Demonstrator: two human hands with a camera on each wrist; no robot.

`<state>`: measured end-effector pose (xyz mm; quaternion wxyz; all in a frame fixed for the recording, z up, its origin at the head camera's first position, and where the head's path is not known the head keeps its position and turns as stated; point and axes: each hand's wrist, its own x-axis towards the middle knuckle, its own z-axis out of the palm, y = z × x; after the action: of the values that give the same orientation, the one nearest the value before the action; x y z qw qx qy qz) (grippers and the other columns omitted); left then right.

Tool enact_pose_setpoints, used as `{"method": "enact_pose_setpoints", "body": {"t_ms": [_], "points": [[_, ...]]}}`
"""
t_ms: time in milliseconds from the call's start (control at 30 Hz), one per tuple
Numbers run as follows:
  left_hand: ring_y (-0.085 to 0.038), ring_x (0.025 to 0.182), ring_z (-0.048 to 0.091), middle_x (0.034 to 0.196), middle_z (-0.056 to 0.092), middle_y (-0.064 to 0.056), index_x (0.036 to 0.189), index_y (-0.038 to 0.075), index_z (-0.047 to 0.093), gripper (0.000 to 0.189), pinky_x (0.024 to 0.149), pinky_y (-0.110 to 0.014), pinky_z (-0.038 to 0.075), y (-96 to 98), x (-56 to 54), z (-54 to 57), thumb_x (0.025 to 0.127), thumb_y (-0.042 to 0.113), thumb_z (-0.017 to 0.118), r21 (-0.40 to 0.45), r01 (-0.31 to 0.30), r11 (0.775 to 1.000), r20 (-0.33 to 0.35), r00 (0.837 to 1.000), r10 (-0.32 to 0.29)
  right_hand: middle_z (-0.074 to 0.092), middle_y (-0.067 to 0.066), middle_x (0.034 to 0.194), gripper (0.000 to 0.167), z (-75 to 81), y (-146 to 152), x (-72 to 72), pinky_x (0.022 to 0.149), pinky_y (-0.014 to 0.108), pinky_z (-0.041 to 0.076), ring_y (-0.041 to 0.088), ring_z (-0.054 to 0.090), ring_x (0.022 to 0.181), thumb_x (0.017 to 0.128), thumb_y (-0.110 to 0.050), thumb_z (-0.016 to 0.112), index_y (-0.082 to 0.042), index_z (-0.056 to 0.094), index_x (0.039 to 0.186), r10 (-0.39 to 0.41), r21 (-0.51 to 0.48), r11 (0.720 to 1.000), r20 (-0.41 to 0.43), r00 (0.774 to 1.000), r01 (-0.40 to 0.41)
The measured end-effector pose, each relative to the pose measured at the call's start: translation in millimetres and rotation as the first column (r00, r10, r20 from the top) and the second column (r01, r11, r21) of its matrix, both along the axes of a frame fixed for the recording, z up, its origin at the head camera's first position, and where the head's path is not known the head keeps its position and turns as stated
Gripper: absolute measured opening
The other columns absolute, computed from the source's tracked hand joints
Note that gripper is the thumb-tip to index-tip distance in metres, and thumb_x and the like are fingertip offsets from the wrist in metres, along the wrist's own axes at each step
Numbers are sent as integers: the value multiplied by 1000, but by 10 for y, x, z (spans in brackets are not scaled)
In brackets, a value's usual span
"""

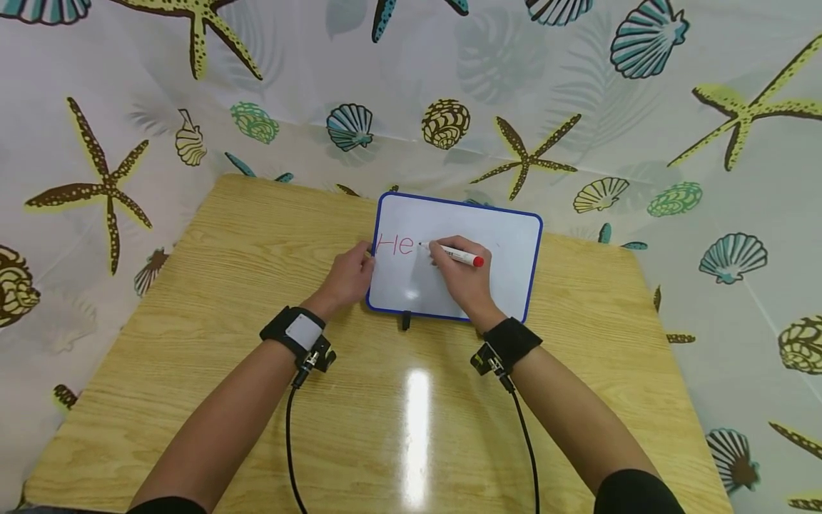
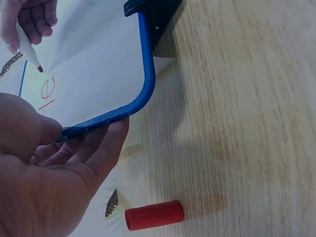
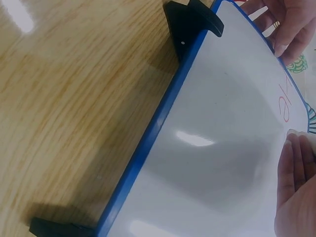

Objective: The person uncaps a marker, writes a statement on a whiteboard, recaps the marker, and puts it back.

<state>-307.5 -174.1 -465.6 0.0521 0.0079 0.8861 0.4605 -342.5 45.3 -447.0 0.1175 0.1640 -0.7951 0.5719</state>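
A small whiteboard point(image 1: 507, 285) with a blue rim stands tilted back on black feet point(image 1: 406, 320). Red letters "He" point(image 1: 394, 244) are written at its upper left. My left hand point(image 1: 347, 277) grips the board's left edge, the thumb toward the front and the fingers behind. In my right hand point(image 1: 467, 280) a white marker point(image 1: 457, 253) with a red end is pinched. Its tip points at the board just right of the "e"; whether it touches cannot be told. A red marker cap point(image 2: 154, 215) lies beside the left hand in the left wrist view, hidden in the head view.
The wooden table point(image 1: 225, 285) carries the board near its far edge. Behind it hangs a cloth point(image 1: 398, 93) printed with shells and starfish. Both wrists wear black straps with cameras, and cables point(image 1: 290, 450) trail from them toward me.
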Motion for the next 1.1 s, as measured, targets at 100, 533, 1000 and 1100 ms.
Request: {"method": "enact_pose_setpoints", "body": {"t_ms": [100, 533, 1000, 1100], "points": [[-29, 93, 62, 112, 65, -21, 146, -1, 45, 39, 79, -39, 51, 3, 1, 6, 112, 15, 38, -3, -1, 1000, 3, 1000, 1, 75, 9, 80, 21, -4, 1, -6, 63, 27, 51, 23, 70, 73, 95, -20, 72, 0, 78, 93, -4, 9, 1000, 6, 1000, 4], [-30, 94, 62, 112, 65, -21, 145, -2, 46, 38, 80, -40, 52, 8, 8, 23, 111, 14, 38, -4, -2, 1000, 11, 1000, 2, 73, 21, 83, 14, 77, -68, 13, 64, 23, 48, 38, 69, 76, 95, -8, 71, 4, 77, 95, -11, -22, 1000, 5, 1000, 11], [-29, 94, 62, 114, 64, -19, 147, 1, 44, 39, 80, -38, 51, 9, -4, -5, 112, 18, 38, -10, -7, 1000, 30, 1000, 7, 72, 23, 82, 11, 177, -131, 45, 63, 22, 47, 39, 68, 74, 94, -1, 70, 8, 76, 93, -40, -32, 999, -3, 999, 40], [-29, 93, 62, 113, 64, -19, 147, 1, 45, 39, 78, -37, 51, 4, -7, -15, 112, 18, 38, -12, -3, 1000, 22, 1000, 4, 73, 22, 83, 11, 84, -113, -27, 63, 22, 47, 39, 68, 75, 95, -4, 70, 6, 76, 94, -41, -35, 999, -6, 999, 41]]}}
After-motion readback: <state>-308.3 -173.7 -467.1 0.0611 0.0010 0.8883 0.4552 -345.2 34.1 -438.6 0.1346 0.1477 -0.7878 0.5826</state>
